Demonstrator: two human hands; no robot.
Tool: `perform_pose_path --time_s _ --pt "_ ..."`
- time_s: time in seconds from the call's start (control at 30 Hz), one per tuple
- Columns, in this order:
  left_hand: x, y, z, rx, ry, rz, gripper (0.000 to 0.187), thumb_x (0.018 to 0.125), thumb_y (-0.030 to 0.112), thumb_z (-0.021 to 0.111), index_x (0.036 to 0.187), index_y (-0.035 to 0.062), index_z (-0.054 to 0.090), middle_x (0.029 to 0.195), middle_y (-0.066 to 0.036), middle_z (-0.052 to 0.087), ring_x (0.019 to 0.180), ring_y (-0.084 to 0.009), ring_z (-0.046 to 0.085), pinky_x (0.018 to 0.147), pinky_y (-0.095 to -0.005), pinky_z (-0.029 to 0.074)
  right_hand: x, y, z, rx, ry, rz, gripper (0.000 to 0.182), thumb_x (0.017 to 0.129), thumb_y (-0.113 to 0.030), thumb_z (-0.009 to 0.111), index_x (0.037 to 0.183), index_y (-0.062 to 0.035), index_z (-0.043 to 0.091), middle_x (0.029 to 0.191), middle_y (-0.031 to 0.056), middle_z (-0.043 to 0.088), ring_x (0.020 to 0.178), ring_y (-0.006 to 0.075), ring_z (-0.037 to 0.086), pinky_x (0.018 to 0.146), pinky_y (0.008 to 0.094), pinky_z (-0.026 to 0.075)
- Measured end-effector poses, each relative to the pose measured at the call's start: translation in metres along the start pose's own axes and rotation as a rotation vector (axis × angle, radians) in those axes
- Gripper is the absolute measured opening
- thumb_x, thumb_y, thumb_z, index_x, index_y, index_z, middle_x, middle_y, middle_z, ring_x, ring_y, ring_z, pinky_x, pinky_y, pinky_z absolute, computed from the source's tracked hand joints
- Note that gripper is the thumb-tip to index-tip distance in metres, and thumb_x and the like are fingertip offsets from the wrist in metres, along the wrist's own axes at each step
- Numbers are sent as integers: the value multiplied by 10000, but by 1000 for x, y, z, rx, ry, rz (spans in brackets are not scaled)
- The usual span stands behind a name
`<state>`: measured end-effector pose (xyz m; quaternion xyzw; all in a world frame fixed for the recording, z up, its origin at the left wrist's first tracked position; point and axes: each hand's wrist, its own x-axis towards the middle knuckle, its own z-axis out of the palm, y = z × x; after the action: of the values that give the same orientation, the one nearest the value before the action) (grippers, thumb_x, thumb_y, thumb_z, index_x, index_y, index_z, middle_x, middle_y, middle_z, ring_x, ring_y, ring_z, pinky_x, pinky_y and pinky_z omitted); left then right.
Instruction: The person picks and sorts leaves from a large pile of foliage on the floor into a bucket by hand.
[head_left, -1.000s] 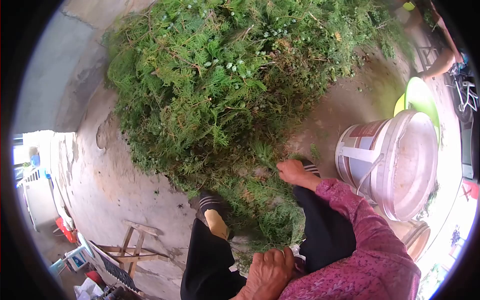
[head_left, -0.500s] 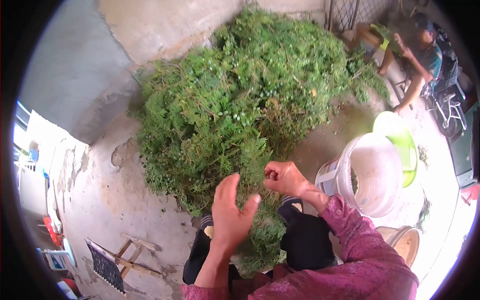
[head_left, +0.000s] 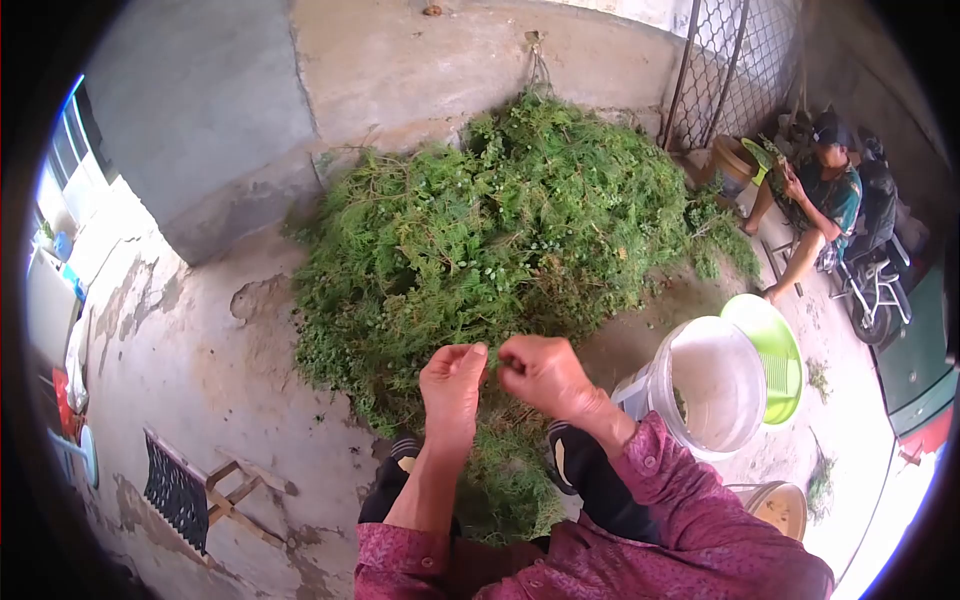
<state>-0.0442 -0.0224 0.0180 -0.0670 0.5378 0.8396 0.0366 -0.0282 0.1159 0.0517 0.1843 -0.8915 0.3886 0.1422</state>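
My left hand [head_left: 452,388] is raised in front of the heap of green branches [head_left: 480,235], its thumb pressed against curled fingers. Beside it, my right hand [head_left: 548,376] is closed with the fingers curled in, knuckles up. A small gap separates the two hands. Whatever either one pinches is too small or hidden to make out. The heap has feathery foliage with small pale-green cones or berries. More loose sprigs [head_left: 510,480] lie between my feet, under the hands.
To the right stand a white bucket [head_left: 712,390], a green plastic basin [head_left: 785,370] and another bucket [head_left: 778,508]. A co-worker [head_left: 825,200] sits at the far right, holding a branch, near a motorbike [head_left: 875,290]. A folding stool [head_left: 180,495] lies at left.
My left hand has gone from spread fingers to a pinch, close to my right hand. The right hand stays closed. The view has tilted up, showing more wall and the co-worker.
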Motion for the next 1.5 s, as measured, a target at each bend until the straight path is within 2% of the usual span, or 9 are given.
perform_pose_path --time_s 0.13,0.17,0.2,0.23,0.33,0.7,1.2,1.33,1.5 --pt "-1 6 -13 -29 -30 -78 91 794 123 579 760 40 564 665 -18 541 598 -95 508 550 -239 426 -4 16 6 208 177 302 165 709 -115 659 845 -32 614 617 46 576 542 88 528 525 263 454" --pt "-8 18 -12 210 -117 -81 109 793 148 528 767 46 553 674 -25 527 617 -111 529 559 -258 449 -1 10 5 134 131 348 176 712 -135 666 856 -43 625 627 60 578 554 82 531 532 256 457" --pt "-1 4 -16 -38 -111 -328 162 833 191 493 803 40 546 724 -46 540 658 -127 553 582 -278 469 1 19 15 102 153 271 164 712 -106 671 857 -42 629 639 51 586 578 65 530 536 236 454" --pt "-9 11 -11 275 -145 -258 224 868 240 471 824 32 539 738 -53 539 690 -146 565 590 -292 476 3 21 23 246 213 256 146 698 -59 679 828 -30 621 654 27 584 588 58 517 532 214 441" --pt "12 -41 -22 -180 -190 -544 320 906 364 446 918 57 532 798 -31 566 714 -141 566 600 -299 475 14 -2 29 273 122 135 112 696 -12 665 775 -1 586 643 46 555 565 80 499 504 227 415" --pt "23 -16 -30 -396 57 -222 65 876 135 518 848 79 536 767 15 534 627 -73 497 551 -236 409 -1 -30 40 189 -93 -132 159 642 3 649 785 -35 588 678 119 569 583 265 570 524 329 450" --pt "24 -4 -34 -512 -33 -182 120 857 88 553 973 59 552 847 -2 578 734 -91 548 644 -255 445 3 -25 32 140 -121 -196 190 611 17 623 791 -37 591 686 138 567 616 308 571 547 351 456" --pt "25 -3 -37 -480 -29 -165 104 855 81 551 955 57 563 859 2 590 746 -85 550 657 -239 440 2 -22 29 198 -121 -197 209 611 10 635 812 -32 596 679 135 568 595 284 573 540 328 457" --pt "19 6 -30 -427 46 -129 70 836 98 574 897 62 575 760 32 574 674 -52 518 599 -217 407 4 1 17 378 -42 134 162 670 19 650 819 -1 591 650 18 545 564 86 527 511 256 445"
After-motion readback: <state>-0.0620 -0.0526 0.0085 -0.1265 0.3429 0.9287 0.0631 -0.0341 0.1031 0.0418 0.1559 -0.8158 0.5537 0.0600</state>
